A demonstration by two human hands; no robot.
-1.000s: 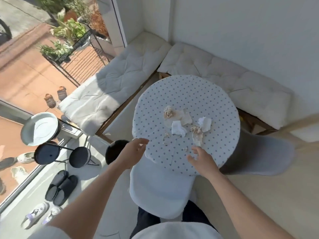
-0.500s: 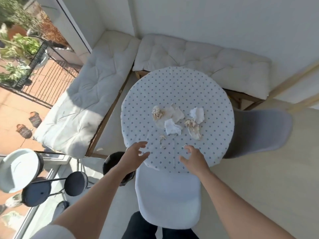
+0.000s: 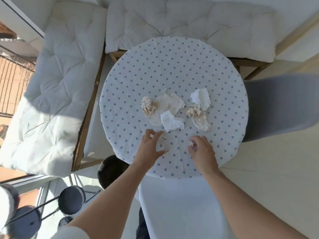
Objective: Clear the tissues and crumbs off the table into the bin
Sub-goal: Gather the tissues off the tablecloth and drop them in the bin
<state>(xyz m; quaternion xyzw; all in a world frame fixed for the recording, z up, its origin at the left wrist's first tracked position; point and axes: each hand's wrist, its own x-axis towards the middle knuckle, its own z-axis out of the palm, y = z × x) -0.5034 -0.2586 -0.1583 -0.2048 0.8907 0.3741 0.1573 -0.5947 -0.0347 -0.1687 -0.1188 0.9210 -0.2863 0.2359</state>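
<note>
Over the near edge of the round table [image 3: 172,54], the left hand [image 3: 149,149] hovers wide with fingers spread while the right hand [image 3: 202,152] pinches a small crumb, so best gather the 5 tissues [image 3: 172,122] inward first, then carry everything to the dark bin [image 3: 110,169] below-left.

Tissues and crumbs on the dotted table

Crumpled white and stained tissues [image 3: 172,111] cluster mid-table [image 3: 172,66]; small crumbs [image 3: 164,137] lie nearer the front edge. A dark bin [image 3: 110,169] stands just beside it, lower left.
</note>
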